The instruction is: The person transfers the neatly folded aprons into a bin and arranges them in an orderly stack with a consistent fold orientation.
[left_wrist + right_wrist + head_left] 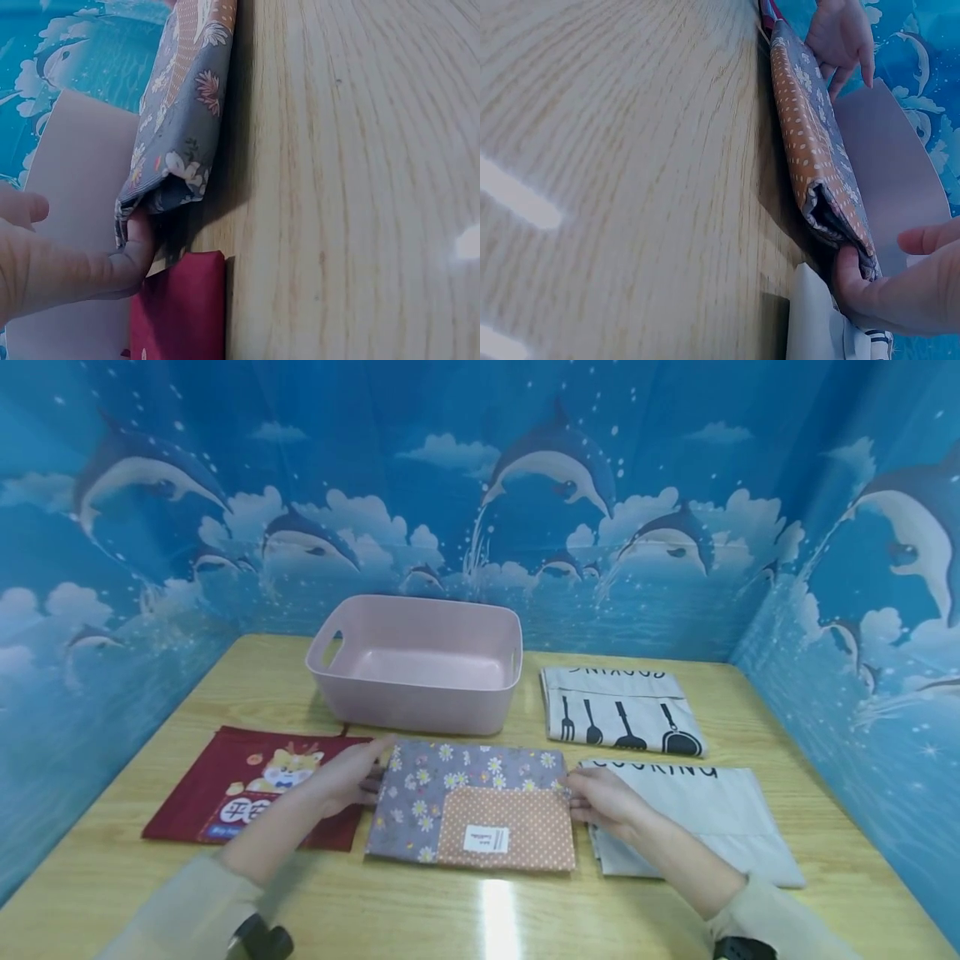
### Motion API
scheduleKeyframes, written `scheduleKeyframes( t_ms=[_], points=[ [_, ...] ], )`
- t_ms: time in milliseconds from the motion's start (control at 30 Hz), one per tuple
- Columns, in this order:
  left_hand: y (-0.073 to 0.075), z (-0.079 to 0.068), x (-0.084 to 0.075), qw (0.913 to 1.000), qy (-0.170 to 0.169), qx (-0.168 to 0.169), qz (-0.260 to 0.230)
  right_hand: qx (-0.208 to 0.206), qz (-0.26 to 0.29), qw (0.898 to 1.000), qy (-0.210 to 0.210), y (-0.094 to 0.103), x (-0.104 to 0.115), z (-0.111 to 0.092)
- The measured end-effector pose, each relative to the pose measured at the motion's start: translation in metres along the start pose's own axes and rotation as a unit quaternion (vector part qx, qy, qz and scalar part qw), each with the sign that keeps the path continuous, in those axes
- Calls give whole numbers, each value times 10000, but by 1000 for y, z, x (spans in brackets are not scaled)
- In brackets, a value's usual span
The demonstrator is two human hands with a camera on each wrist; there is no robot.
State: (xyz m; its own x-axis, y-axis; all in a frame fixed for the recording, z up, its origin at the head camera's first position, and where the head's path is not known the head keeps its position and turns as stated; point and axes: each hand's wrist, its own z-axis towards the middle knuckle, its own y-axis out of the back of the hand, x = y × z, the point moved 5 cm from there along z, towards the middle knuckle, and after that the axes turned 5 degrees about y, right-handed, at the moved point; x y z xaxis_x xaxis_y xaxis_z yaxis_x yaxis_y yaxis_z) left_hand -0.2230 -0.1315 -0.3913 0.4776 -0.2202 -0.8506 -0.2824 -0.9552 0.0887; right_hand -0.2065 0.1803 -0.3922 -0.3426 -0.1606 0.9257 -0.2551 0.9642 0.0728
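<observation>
A folded floral cloth [412,802], grey with daisies, lies in the middle of the table, its dotted brown panel [517,835] bearing a white label. My left hand [348,781] is at its left edge; in the left wrist view one digit touches the layered corner while another stands apart from it. At the opposite edge is my right hand [611,797]. The right wrist view shows a digit tucked against the underside of the fold and another digit [926,238] held off the fabric. Neither hand looks closed around the cloth.
Behind the cloth stands a pink plastic bin [420,706] with side handle holes. A dark red folded cloth [187,793] with a cartoon animal lies left. On the right are two pale folded cloths, one with utensil prints [607,714] and one lettered [720,827]. Dolphin-printed curtains [450,468] surround the table.
</observation>
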Motion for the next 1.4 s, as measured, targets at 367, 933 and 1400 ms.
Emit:
scheduleKeyframes(
  t_ms=[367,933,1400],
  points=[
    [5,-1,8,9999,-102,79,41,215,-93,9997,-12,-4,-1,-3],
    [20,2,20,9807,-54,1471,-1286,825,1655,9815,-501,1,-16,-8],
    [23,2,15,9893,-18,976,-1083,425,1627,9837,-644,5,-15,-9]
  ],
)
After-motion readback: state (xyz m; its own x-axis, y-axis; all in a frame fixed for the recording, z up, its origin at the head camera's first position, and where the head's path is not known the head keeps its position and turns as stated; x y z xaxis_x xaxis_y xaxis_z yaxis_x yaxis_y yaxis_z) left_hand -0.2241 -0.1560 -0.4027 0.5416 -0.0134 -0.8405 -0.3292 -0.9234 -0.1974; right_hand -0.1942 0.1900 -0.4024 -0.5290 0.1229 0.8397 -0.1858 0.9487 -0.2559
